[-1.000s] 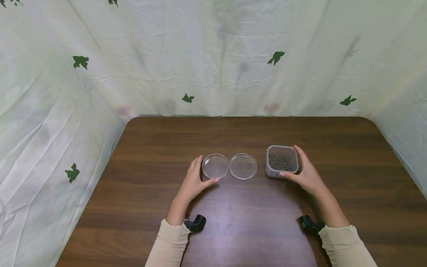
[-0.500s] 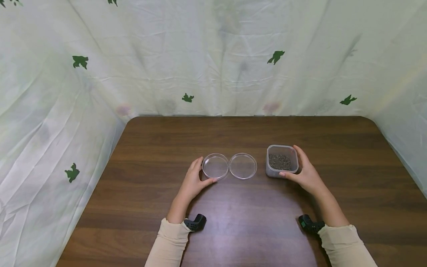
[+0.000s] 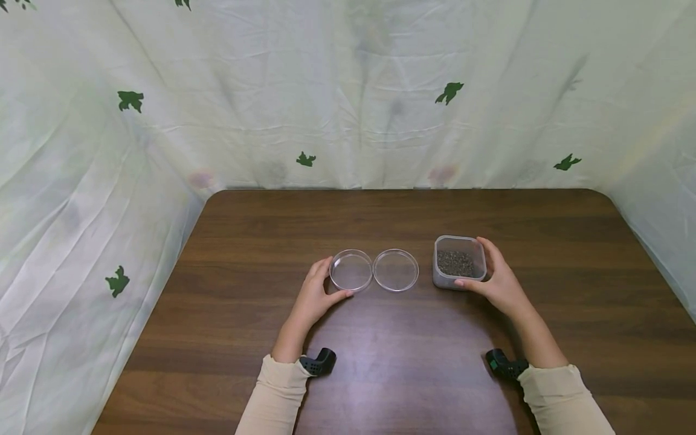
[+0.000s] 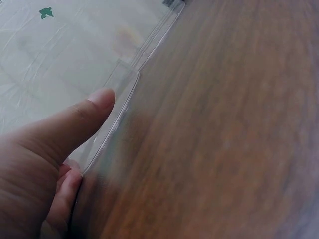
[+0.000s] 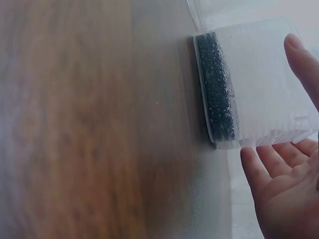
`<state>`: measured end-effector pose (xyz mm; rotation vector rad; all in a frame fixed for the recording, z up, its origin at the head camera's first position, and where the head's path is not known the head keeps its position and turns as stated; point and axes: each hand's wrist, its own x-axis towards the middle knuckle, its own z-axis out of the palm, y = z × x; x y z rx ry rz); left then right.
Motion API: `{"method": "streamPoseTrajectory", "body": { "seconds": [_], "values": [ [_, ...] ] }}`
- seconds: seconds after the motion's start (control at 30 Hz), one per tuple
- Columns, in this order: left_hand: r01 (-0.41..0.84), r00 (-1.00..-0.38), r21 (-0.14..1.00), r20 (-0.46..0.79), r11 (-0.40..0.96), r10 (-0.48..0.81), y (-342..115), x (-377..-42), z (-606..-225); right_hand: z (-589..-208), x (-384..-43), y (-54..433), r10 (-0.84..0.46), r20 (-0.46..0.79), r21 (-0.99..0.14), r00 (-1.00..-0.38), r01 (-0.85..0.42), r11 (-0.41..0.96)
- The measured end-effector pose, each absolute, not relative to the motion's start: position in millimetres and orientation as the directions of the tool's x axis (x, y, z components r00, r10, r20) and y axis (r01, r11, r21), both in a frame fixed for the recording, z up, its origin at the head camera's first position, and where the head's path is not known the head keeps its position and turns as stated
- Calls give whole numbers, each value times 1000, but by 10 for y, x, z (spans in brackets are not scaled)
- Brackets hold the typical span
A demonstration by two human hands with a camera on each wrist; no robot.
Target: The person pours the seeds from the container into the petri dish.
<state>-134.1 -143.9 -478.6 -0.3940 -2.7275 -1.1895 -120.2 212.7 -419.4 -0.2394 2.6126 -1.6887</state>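
Two round clear petri dish halves lie side by side on the brown wooden table [image 3: 261, 241]. My left hand [image 3: 312, 296] holds the left petri dish [image 3: 351, 272], thumb at its near edge and fingers along its left side. The right petri dish part [image 3: 396, 272] sits rim to rim with it, untouched by either hand. My right hand [image 3: 502, 287] grips a square clear plastic container [image 3: 447, 283] by its right side, thumb on the near wall and fingers behind. Dark small granules [image 5: 217, 84] fill its lower part, as the right wrist view shows. The container stands upright, without a lid.
A pale curtain [image 3: 337, 90] with green leaf-like shapes hangs behind the table and along both sides. Black wrist devices [image 3: 319, 362] are worn on both forearms, below cream sleeves [image 3: 280, 386].
Left fingers have closed in slightly against the left petri dish. The right hand, the container and the other dish part stay in place.
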Motion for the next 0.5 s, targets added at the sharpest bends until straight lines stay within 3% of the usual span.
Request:
{"method": "streamPoseTrajectory", "body": {
  "seconds": [0.5],
  "values": [
    [281,-960,723,216,631,181,-1440,-1346,-4797,-4321,-1291,2157,-76,160,-895,-984,-177,409]
  ]
}}
